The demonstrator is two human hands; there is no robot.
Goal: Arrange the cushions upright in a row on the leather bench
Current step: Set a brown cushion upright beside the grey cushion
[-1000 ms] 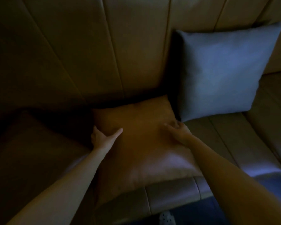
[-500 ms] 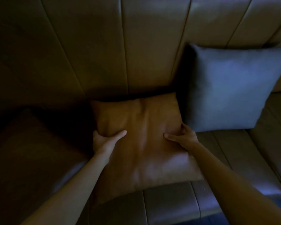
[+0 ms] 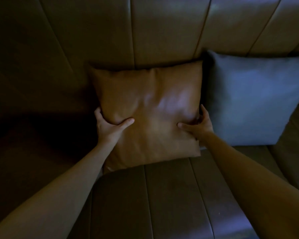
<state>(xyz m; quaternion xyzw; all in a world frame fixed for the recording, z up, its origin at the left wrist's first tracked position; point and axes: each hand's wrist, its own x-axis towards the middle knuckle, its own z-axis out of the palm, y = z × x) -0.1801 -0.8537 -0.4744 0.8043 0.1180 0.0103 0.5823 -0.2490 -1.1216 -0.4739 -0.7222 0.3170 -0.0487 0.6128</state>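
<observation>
The left hand (image 3: 109,128) grips the left edge of the tan cushion (image 3: 150,114): the thumb lies across the front face and the remaining fingers wrap behind the edge. The right hand (image 3: 199,125) grips the right edge of the same cushion in mirror fashion, with the thumb pressed into the front face and the fingers curled around the side. Both hands are closed on the cushion at its lower half, and the cover dents and wrinkles under the thumbs.

The tan cushion stands nearly upright. Its lower edge rests on the seat of the leather bench (image 3: 162,200), and its upper edge lies against the backrest (image 3: 162,31), which is divided by vertical seams.

Just beside the tan cushion, on its right, a grey-blue cushion (image 3: 255,100) stands upright against the backrest. The adjoining edges of the two cushions meet or nearly meet; contact cannot be confirmed in the dim light.

Both forearms are bare and extend from the lower corners of the view.

No brand, label or writing is legible on either cushion or on the bench. The area left of the tan cushion is too dark to resolve.
</observation>
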